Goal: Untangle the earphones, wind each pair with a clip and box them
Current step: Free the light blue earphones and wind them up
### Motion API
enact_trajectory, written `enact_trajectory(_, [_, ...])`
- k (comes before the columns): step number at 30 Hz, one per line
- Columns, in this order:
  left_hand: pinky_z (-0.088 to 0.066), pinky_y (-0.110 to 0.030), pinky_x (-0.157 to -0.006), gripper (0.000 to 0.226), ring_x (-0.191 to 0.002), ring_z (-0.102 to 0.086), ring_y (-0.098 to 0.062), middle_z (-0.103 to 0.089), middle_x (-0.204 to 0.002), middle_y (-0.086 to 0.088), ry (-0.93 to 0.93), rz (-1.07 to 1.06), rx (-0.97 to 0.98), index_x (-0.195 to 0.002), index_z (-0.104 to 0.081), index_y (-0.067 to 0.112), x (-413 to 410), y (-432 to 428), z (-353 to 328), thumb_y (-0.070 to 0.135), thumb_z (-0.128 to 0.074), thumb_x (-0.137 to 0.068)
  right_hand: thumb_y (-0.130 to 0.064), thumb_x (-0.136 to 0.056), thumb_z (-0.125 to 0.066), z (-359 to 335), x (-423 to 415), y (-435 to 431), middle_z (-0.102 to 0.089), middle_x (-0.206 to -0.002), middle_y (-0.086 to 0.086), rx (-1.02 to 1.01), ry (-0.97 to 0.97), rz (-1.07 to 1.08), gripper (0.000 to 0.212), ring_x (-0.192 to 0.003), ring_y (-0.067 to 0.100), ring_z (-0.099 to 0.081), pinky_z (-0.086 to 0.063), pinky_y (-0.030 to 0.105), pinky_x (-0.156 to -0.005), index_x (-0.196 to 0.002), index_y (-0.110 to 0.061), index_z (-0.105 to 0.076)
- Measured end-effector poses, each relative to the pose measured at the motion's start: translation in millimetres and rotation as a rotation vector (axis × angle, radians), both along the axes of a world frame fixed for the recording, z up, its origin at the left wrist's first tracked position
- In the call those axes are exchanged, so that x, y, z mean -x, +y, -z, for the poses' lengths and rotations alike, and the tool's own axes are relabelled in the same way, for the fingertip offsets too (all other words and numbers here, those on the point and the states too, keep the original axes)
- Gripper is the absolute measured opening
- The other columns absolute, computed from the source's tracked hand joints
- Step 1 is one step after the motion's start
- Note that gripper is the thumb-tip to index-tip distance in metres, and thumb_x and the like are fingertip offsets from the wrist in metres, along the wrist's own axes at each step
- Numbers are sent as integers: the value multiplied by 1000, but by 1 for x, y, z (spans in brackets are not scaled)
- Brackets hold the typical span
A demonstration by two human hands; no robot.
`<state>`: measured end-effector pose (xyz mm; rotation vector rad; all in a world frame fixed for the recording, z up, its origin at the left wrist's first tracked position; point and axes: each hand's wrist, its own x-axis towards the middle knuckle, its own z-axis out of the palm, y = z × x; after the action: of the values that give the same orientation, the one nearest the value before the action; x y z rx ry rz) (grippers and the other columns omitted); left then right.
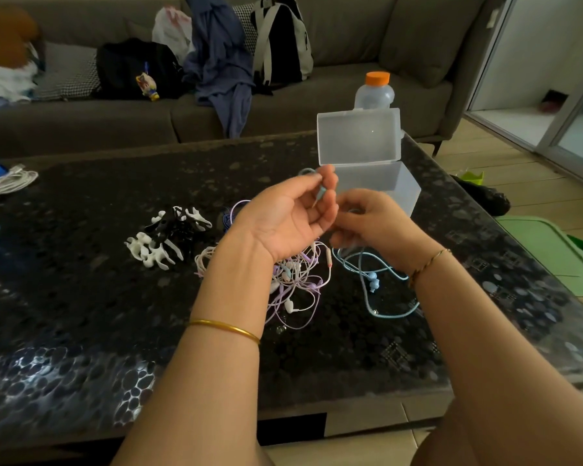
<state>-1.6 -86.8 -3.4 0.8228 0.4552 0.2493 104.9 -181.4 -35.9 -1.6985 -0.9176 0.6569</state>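
Edges and room: the dark patterned table [81, 297] has its near edge across the bottom of the view and its right edge running diagonally past the clear plastic box [381, 188]. The box sits close to the far right corner, with its hinged lid [359, 136] standing upright behind it. Bare tabletop lies in front of the forearms and to the near left. A pile of black and white clips [169, 237] lies left of centre, well apart from a coiled white cable [9, 179] at the far left edge. A bottle with an orange cap [374, 92] stands behind the lid. A green bin lid [559, 250] lies off the right edge.

Obscured: the tangle of pink, purple and white earphones [297, 280] is partly covered by the left wrist. The right fingertips are blurred.

Hands: both are raised above the table in front of the box and nearly touch. The left hand [293, 213] is palm up with its fingers curled, thumb and forefinger pinching one end of the light blue earphones [372, 282]. The right hand [374, 220] is knuckles up, its fingers curled in around the same cord. The rest of that cord hangs to the table, its buds and loops lying just right of the tangle.
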Motion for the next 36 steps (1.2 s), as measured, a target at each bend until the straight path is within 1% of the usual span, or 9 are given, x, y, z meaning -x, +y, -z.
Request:
enact_trajectory(3, [-51, -21, -70, 22, -58, -62, -6, -66, -66, 5, -24, -101, 35, -87, -65, 14, 0, 2, 0, 10, -45, -97, -4, -92, -55, 4, 0, 3, -66, -76, 5, 85, 57, -48, 14, -48, 8, -56, -53, 20, -52, -90, -16, -62])
enact_trajectory(7, [-53, -24, -74, 20, -69, -65, -9, -68, -65, 4, -23, -241, 20, -88, -65, 13, -1, 5, 2, 10, -47, -98, -9, -91, -59, 4, 2, 4, -65, -76, 4, 169, -114, -15, 10, -43, 5, -48, -44, 14, -43, -92, -18, -63])
enact_trajectory(11, [-55, -26, -79, 15, -81, -69, -13, -74, -78, 0, -20, -299, 1, -93, -64, 11, 2, 8, 4, 10, -49, -98, -19, -90, -62, 3, 1, 6, -67, -77, 4, 195, -223, 29, 8, -54, 12, -54, -48, 15, -46, -82, -22, -63])
enact_trajectory(13, [-55, -28, -83, 15, -89, -70, -16, -75, -87, -4, -15, -318, -4, -96, -64, 10, 2, 9, 5, 10, -49, -98, -20, -90, -62, 3, -2, 8, -66, -75, 3, 201, -302, 75, 7, -55, 12, -55, -49, 18, -51, -83, -20, -64])
enact_trajectory(15, [-54, -30, -86, 16, -94, -69, -18, -74, -92, -6, -14, -369, 8, -96, -64, 9, 3, 9, 5, 9, -48, -97, -19, -90, -62, 4, -3, 8, -64, -72, 2, 195, -324, 104, 6, -54, 9, -53, -49, 16, -51, -85, -19, -64])
enact_trajectory(21, [-53, -30, -86, 17, -93, -69, -19, -73, -96, -8, -59, -501, 83, -96, -64, 7, 2, 10, 5, 6, -48, -94, -17, -90, -61, 3, 1, 9, -64, -72, 1, 151, -374, 51, 6, -51, 6, -52, -44, 7, -46, -88, -19, -66])
enact_trajectory(26, [-55, -31, -81, 16, -88, -69, -20, -73, -93, -9, 4, -502, 20, -94, -63, 7, 0, 12, 9, 6, -47, -94, -18, -92, -59, 2, -1, 10, -62, -71, -3, 91, -432, 131, 7, -55, 7, -55, -47, 11, -53, -88, -22, -63])
enact_trajectory(33, [-56, -30, -82, 16, -93, -70, -20, -72, -97, -13, 135, -452, -184, -92, -64, 6, -4, 10, 13, 2, -48, -94, -16, -93, -56, 0, 1, 11, -63, -81, 1, 0, -504, 241, 14, -62, 9, -56, -53, 22, -64, -100, -14, -67])
enact_trajectory(36, [-56, -29, -83, 17, -94, -70, -18, -72, -97, -10, 161, -450, -259, -90, -65, 8, -6, 8, 12, 0, -50, -92, -16, -93, -56, 0, 1, 12, -61, -82, -1, 1, -548, 248, 14, -65, 8, -56, -55, 27, -70, -101, -13, -67])
